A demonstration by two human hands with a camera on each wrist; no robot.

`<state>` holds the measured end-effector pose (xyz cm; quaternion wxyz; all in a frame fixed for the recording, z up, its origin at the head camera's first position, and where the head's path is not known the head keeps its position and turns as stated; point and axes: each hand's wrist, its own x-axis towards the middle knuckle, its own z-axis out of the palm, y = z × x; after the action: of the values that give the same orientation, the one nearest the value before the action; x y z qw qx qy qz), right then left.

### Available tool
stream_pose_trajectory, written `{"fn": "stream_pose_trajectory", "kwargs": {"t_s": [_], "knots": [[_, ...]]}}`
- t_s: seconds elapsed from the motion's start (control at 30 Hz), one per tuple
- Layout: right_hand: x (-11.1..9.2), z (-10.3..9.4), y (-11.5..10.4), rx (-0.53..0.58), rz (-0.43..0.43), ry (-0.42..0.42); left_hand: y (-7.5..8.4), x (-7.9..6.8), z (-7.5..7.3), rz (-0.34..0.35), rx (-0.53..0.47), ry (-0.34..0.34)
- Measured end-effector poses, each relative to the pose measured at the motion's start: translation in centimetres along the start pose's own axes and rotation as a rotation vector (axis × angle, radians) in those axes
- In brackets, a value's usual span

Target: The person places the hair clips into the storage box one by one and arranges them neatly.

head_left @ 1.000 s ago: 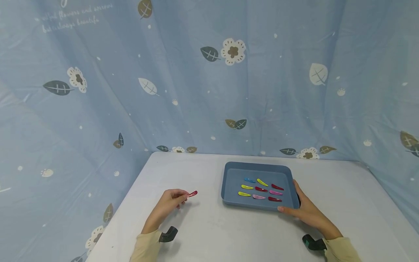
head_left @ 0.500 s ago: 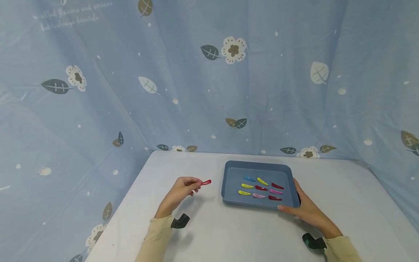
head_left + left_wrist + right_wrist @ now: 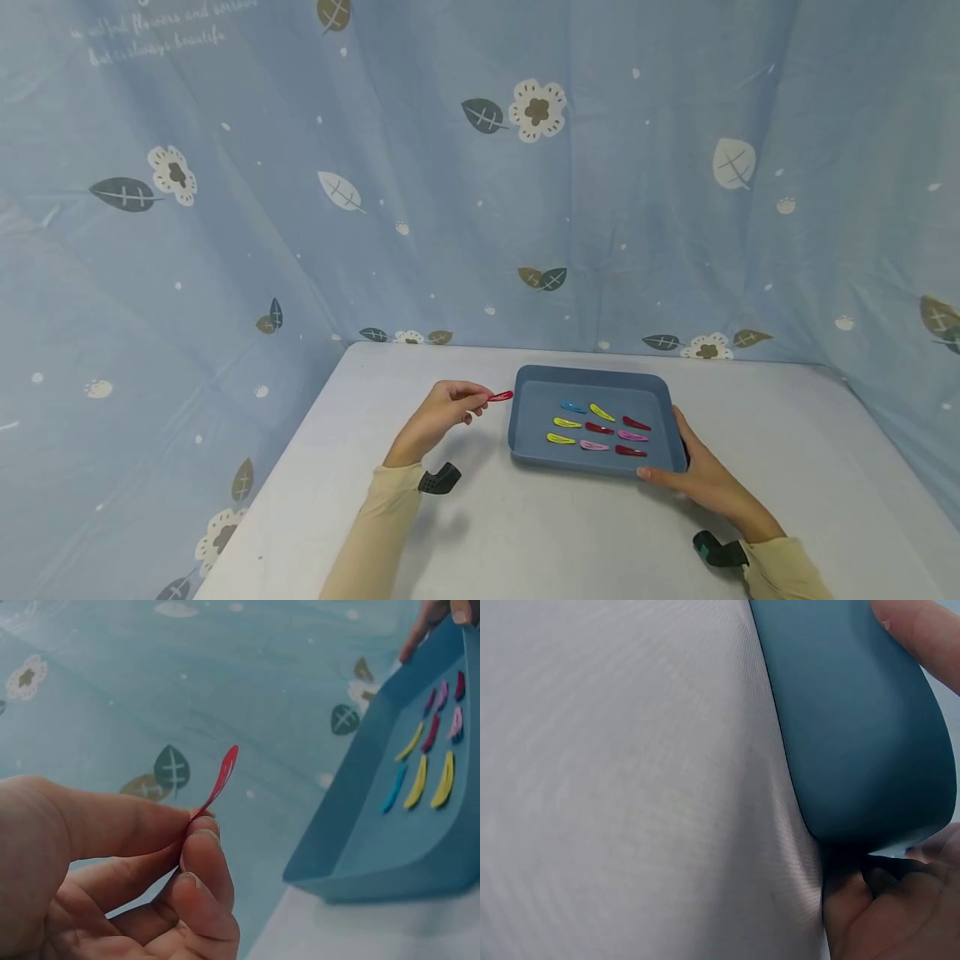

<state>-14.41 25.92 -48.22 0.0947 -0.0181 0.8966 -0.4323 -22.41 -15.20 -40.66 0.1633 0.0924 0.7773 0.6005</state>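
Between thumb and fingertips my left hand [image 3: 444, 417] pinches one end of a red snap hair clip [image 3: 502, 397], just off the left rim of a blue-grey tray [image 3: 538, 400]. In the left wrist view the red clip [image 3: 221, 778] points up from the fingertips. My right hand [image 3: 708, 483] grips the tray's near right corner, thumb on the front side and fingers at the right side. Several hair clips lie in the tray in rough rows: a blue clip [image 3: 573, 407], yellow clips [image 3: 567, 423], pink clips [image 3: 595, 446] and dark red clips [image 3: 631, 451].
The tray stands on a white-covered table [image 3: 480, 533]. A blue curtain [image 3: 420, 167] with leaves and flowers hangs behind the table and along its sides. Dark devices [image 3: 440, 479] sit at both wrists.
My left hand has carried the red hair clip rightward and away from me, up to the tray's left rim. The right hand and tray have stayed in place.
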Motion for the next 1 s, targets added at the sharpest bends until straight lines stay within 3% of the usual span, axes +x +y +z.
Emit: {"fn": "stream_pose_trajectory", "kwargs": {"t_s": [0.2,0.43,0.73,1.0], "knots": [[0.0,0.1,0.1,-0.005,0.006,-0.003,0.7,1.6,0.8,0.004,-0.03,-0.041],[0.0,0.1,0.1,0.008,0.008,0.001,1.8,3.5,2.0,0.057,-0.021,-0.111],[-0.1,0.1,-0.1,-0.003,0.005,-0.003,2.8,5.9,4.0,0.045,-0.085,-0.176],[0.0,0.1,0.2,0.005,-0.023,0.006,2.9,7.8,5.4,0.03,-0.069,-0.195]]}}
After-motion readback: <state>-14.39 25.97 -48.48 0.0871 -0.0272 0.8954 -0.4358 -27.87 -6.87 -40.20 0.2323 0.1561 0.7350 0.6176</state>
